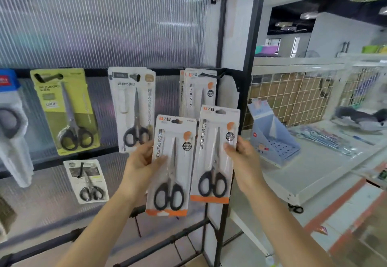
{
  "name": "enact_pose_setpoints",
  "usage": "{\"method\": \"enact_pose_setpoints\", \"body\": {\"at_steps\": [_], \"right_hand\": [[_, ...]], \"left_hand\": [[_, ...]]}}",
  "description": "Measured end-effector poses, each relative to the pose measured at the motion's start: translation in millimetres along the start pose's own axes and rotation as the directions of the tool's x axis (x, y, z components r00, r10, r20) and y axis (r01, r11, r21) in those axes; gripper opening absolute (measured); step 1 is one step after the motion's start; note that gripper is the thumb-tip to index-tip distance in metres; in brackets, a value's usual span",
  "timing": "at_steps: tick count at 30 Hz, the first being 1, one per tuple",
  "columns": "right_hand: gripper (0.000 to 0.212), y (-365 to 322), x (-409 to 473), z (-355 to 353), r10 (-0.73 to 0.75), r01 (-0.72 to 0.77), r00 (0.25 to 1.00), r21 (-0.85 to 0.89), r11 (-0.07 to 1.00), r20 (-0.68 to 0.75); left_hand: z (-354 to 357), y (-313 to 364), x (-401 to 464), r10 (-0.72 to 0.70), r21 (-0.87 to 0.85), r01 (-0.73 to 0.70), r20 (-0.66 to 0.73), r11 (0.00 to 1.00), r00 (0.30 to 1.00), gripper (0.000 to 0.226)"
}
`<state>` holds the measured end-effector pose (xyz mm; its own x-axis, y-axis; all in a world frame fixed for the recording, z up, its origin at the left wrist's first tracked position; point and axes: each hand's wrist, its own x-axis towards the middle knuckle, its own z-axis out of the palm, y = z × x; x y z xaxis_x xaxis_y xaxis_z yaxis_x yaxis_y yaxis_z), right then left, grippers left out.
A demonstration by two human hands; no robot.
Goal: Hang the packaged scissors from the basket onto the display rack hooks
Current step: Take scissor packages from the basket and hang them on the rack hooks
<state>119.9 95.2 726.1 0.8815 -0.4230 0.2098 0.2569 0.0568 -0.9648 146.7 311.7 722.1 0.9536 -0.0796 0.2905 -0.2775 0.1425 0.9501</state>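
Note:
My left hand (140, 162) grips a white-and-orange scissors pack (170, 166) with black handles by its left edge. My right hand (240, 158) holds a second, matching pack (215, 153) by its right edge, a little higher. Both packs are upright in front of the black display rack (254, 57). Just above them, two like packs (199, 91) hang on a black hook (211, 75). The basket is out of view.
Further left on the rack hang a white scissors pack (134, 107), a yellow-green one (67, 112), a small pack (87, 181) lower down and a blue-topped pack (10, 120). Bare lower hooks (184, 243) stick out below. A white shelf (314, 162) with a blue display box (272, 135) stands at right.

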Motion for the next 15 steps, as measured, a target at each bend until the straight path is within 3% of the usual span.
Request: {"method": "enact_pose_setpoints", "body": {"at_steps": [3, 5, 8, 15], "right_hand": [[0.012, -20.3, 9.0, 2.1, -0.067, 0.069, 0.997, -0.083, 0.994, 0.024], [0.018, -31.5, 17.9, 1.8, -0.090, 0.091, 0.996, -0.150, 0.984, 0.017], [0.029, -51.2, 30.6, 3.4, -0.159, 0.157, 0.987, -0.232, 0.960, 0.008], [0.025, -86.4, 62.4, 10.4, -0.198, 0.182, 0.980, -0.270, 0.945, -0.029]], "left_hand": [[12.0, 4.9, 7.2, -0.032, -0.030, 0.030, -0.065, 0.999, 0.997, 0.025], [19.8, 11.6, 14.6, -0.044, -0.048, 0.040, -0.072, 0.998, 0.996, 0.020], [29.6, 23.1, 27.7, -0.007, -0.054, 0.004, -0.060, 0.999, 0.998, 0.016], [46.4, 37.4, 39.8, 0.092, -0.011, -0.092, -0.021, 0.996, 0.996, 0.013]]}}
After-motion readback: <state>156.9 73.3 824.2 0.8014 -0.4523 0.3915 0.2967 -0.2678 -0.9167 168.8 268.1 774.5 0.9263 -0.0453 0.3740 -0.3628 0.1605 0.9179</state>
